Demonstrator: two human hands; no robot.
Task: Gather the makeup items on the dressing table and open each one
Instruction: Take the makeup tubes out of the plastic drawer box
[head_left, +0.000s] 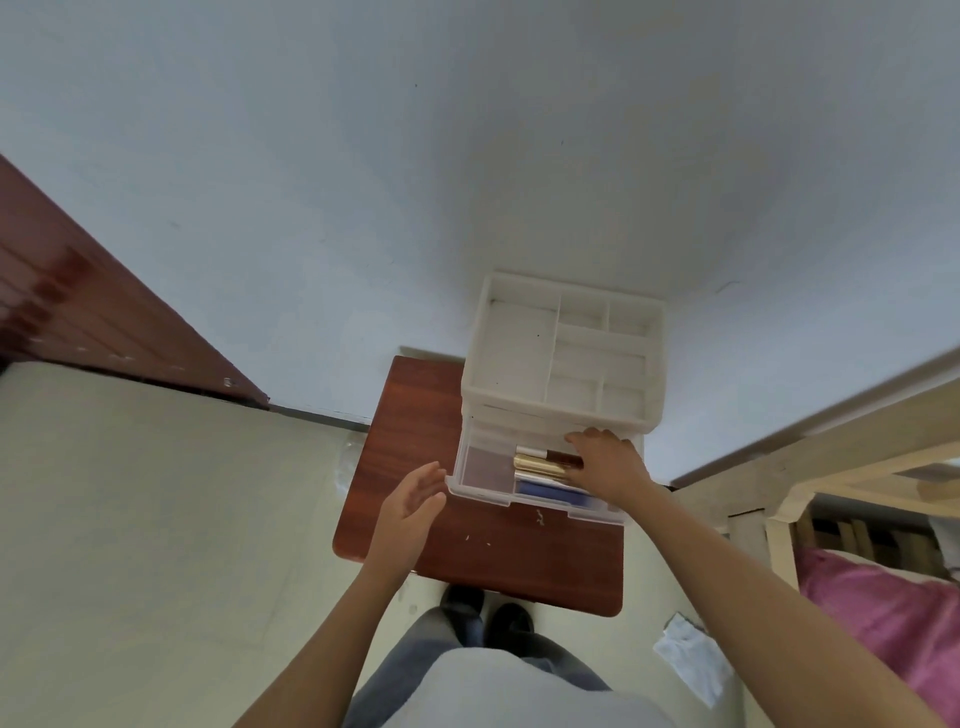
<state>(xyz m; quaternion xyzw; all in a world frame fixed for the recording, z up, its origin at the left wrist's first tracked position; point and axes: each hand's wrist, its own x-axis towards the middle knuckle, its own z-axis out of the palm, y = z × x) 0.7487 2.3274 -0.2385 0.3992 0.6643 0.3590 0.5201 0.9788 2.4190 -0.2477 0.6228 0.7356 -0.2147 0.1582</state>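
Gathering step: right hand (608, 462) reaches into pulled-out organizer drawer (467, 486) on dressing table (410, 415), fingers over gold tube (540, 462), grip unclear; left hand (410, 499) spread beside drawer; next lift items out.

The right hand (605, 462) reaches into an open drawer (470, 486) onto makeup tubes (540, 462); the left hand (413, 501) hovers open beside it.

table (415, 415): red-brown wood | on it: white organizer (563, 358), drawer out
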